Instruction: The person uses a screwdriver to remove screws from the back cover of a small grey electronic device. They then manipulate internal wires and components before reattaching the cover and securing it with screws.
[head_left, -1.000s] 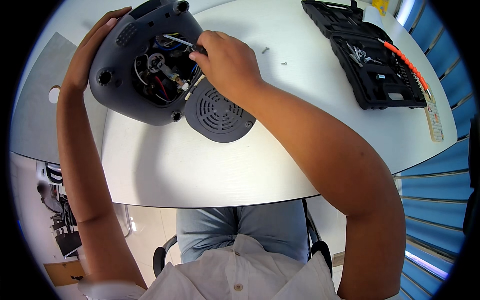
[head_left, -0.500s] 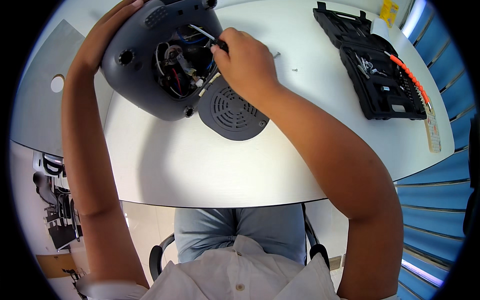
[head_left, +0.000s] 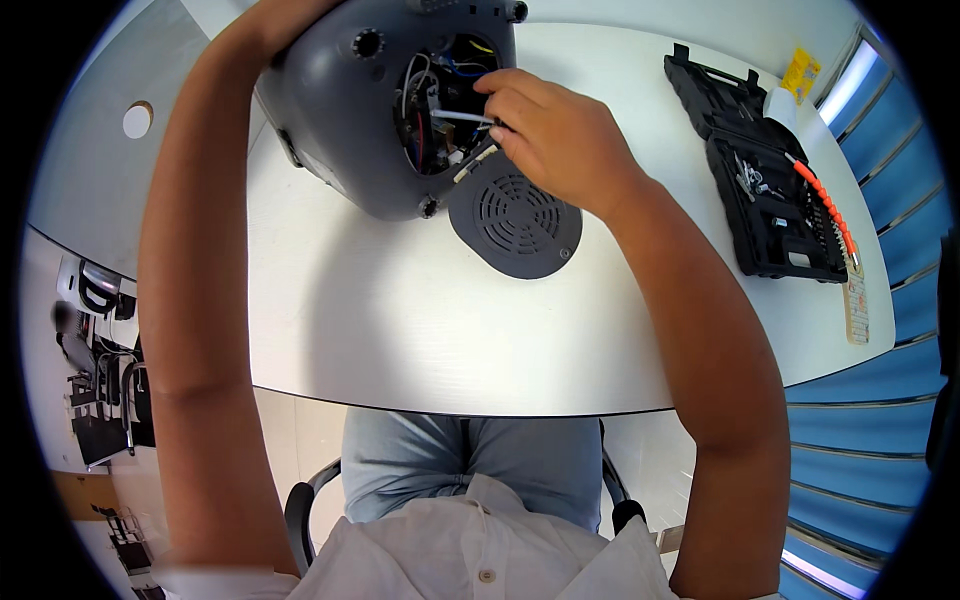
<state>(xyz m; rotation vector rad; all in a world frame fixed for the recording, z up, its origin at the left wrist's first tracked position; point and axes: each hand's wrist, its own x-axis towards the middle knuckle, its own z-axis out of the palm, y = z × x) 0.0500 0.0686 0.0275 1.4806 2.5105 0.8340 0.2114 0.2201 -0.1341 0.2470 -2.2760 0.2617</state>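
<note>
A dark grey rounded appliance housing [head_left: 330,120] lies on its side with its underside toward me, round feet showing. Through the hole in its base, wires [head_left: 420,125] and small parts are visible. My right hand [head_left: 560,135] is closed around a screwdriver [head_left: 462,117], whose metal shaft reaches into the opening among the wires. A round vented cover [head_left: 525,225] hangs or rests beside the hole, flat on the table. My left hand [head_left: 290,22] is at the top of the housing; its fingers are cut off by the picture's edge.
On the right of the white table [head_left: 470,350] lies an open black tool case [head_left: 770,205] with bits and small parts. An orange flexible shaft [head_left: 825,205] lies across it. A yellow packet [head_left: 800,75] is at the back; a beige strip [head_left: 857,305] lies near the right edge.
My right hand has moved lower across the opening, and the screwdriver's shaft now points left into the wires. The view has shifted, so the housing, cover and tool case appear farther right.
</note>
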